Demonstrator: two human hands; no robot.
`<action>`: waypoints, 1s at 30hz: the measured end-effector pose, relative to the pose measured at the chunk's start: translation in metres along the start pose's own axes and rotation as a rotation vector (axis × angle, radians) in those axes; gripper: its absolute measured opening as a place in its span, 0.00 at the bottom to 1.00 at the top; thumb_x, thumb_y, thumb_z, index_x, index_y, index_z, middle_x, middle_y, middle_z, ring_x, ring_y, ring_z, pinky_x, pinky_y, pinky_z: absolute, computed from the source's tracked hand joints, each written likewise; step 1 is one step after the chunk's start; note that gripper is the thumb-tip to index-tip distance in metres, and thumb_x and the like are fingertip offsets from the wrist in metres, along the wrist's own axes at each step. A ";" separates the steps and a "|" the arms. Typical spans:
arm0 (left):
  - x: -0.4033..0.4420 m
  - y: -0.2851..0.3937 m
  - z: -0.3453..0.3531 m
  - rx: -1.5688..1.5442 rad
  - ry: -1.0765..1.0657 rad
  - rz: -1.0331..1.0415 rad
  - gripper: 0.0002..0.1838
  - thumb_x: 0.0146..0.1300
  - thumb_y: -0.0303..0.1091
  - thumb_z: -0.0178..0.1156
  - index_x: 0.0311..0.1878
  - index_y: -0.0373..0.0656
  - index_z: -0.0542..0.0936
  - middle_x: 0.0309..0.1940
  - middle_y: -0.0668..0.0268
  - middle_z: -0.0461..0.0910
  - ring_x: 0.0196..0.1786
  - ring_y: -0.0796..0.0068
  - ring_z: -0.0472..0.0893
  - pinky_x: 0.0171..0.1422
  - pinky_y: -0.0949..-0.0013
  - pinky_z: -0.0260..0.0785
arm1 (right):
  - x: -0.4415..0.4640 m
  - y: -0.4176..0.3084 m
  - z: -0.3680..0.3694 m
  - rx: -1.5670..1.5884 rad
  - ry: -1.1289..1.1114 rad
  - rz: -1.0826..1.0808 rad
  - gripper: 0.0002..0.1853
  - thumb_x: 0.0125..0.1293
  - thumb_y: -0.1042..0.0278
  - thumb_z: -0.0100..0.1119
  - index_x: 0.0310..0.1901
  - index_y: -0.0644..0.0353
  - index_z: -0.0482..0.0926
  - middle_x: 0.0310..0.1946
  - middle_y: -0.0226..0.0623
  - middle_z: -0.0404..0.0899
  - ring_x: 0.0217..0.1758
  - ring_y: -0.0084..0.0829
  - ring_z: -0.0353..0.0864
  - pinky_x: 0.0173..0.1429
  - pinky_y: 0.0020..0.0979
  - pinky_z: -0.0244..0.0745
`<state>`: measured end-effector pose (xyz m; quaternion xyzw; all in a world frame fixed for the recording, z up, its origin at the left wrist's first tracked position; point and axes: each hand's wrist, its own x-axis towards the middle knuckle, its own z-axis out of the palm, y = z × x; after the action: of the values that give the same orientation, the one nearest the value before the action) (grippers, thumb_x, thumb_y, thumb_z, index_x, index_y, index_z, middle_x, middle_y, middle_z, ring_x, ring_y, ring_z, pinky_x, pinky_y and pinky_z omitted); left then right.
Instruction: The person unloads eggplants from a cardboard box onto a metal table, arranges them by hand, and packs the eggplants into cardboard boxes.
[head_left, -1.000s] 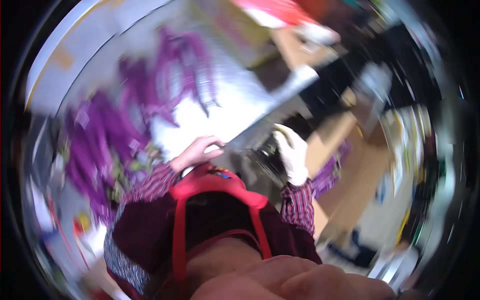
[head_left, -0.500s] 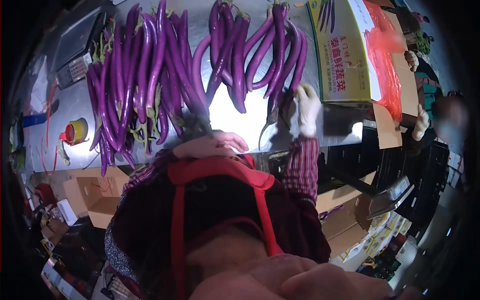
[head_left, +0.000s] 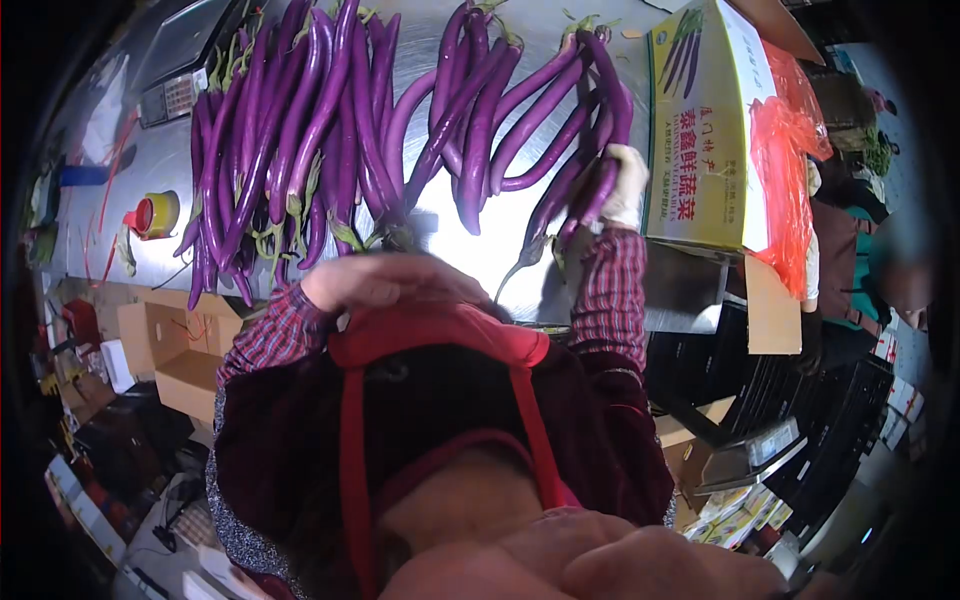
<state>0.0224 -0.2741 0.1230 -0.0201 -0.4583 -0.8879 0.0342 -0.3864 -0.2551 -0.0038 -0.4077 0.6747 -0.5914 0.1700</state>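
Observation:
Long purple eggplants point(head_left: 330, 120) lie in groups across the metal table point(head_left: 440, 215). My right hand point(head_left: 627, 185), in a whitish glove, is closed around the lower part of eggplants point(head_left: 597, 190) at the right end; its fingertips are partly hidden. My left hand point(head_left: 375, 280) is bare and sits at the table's front edge, just below the stem ends of the left group. Its fingers stretch to the right, somewhat blurred, with nothing visible in them.
A printed carton point(head_left: 695, 130) with red plastic point(head_left: 785, 160) stands at the right, beside another person point(head_left: 860, 260). A scale point(head_left: 180, 70) is at the upper left, near a yellow-and-red tape roll point(head_left: 157, 216). An open cardboard box point(head_left: 190, 350) sits below the table.
My right hand has closed on eggplants at the right end, which have shifted slightly. My left hand has moved a little left. The camera view has steadied and shifted since the first blurred frame.

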 end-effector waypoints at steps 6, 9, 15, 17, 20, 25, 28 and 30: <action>0.050 0.012 -0.069 0.096 0.151 0.110 0.36 0.66 0.56 0.58 0.66 0.34 0.69 0.62 0.51 0.72 0.64 0.62 0.74 0.68 0.61 0.68 | -0.040 -0.006 -0.060 0.164 0.130 0.353 0.07 0.53 0.76 0.61 0.35 0.63 0.78 0.26 0.27 0.75 0.29 0.18 0.71 0.36 0.23 0.66; 0.093 0.022 -0.102 0.282 0.467 -0.106 0.28 0.70 0.53 0.56 0.59 0.37 0.75 0.53 0.57 0.79 0.57 0.66 0.80 0.63 0.64 0.73 | -0.071 -0.002 -0.078 0.194 0.177 0.287 0.07 0.52 0.76 0.61 0.35 0.64 0.78 0.26 0.26 0.74 0.28 0.17 0.70 0.34 0.22 0.65; 0.181 0.014 -0.181 0.414 0.647 -0.181 0.17 0.70 0.41 0.59 0.53 0.37 0.79 0.47 0.63 0.82 0.52 0.69 0.82 0.53 0.70 0.75 | -0.110 0.003 -0.077 0.049 0.170 0.407 0.09 0.53 0.78 0.62 0.37 0.66 0.78 0.28 0.30 0.77 0.30 0.22 0.74 0.38 0.24 0.69; 0.208 0.006 -0.200 0.931 0.721 -0.151 0.20 0.65 0.42 0.62 0.51 0.34 0.80 0.44 0.57 0.83 0.50 0.62 0.83 0.52 0.65 0.75 | -0.107 0.004 -0.071 -0.250 0.034 0.590 0.17 0.53 0.75 0.64 0.45 0.68 0.77 0.36 0.40 0.80 0.37 0.29 0.78 0.45 0.29 0.72; 0.236 -0.001 -0.215 1.401 0.758 -0.177 0.23 0.59 0.42 0.65 0.49 0.31 0.79 0.44 0.47 0.82 0.50 0.52 0.82 0.54 0.58 0.75 | -0.092 -0.004 -0.048 -0.452 0.025 0.529 0.25 0.55 0.69 0.66 0.54 0.70 0.73 0.45 0.50 0.79 0.45 0.37 0.79 0.53 0.33 0.72; 0.262 -0.040 -0.235 1.379 0.882 -0.340 0.20 0.57 0.33 0.56 0.49 0.28 0.77 0.50 0.38 0.78 0.53 0.41 0.81 0.56 0.46 0.75 | -0.055 0.012 -0.002 -0.837 -0.030 0.146 0.40 0.59 0.55 0.67 0.69 0.66 0.62 0.60 0.63 0.71 0.61 0.57 0.73 0.64 0.45 0.69; 0.271 -0.051 -0.224 1.595 1.089 -0.266 0.20 0.61 0.32 0.52 0.52 0.28 0.74 0.39 0.45 0.83 0.40 0.47 0.85 0.40 0.46 0.78 | -0.038 0.002 0.022 -0.868 -0.115 0.236 0.43 0.61 0.52 0.64 0.72 0.64 0.57 0.62 0.66 0.68 0.62 0.60 0.71 0.64 0.46 0.69; 0.284 -0.065 -0.243 1.673 1.084 -0.286 0.17 0.60 0.34 0.54 0.49 0.35 0.78 0.36 0.51 0.85 0.39 0.52 0.86 0.39 0.49 0.77 | -0.034 0.016 0.030 -0.937 -0.105 0.191 0.43 0.62 0.52 0.63 0.73 0.64 0.56 0.63 0.65 0.67 0.63 0.60 0.71 0.65 0.47 0.69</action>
<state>-0.2671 -0.4469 -0.0516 0.4722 -0.8553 -0.1659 0.1341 -0.3501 -0.2499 -0.0347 -0.4060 0.8934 -0.1842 0.0555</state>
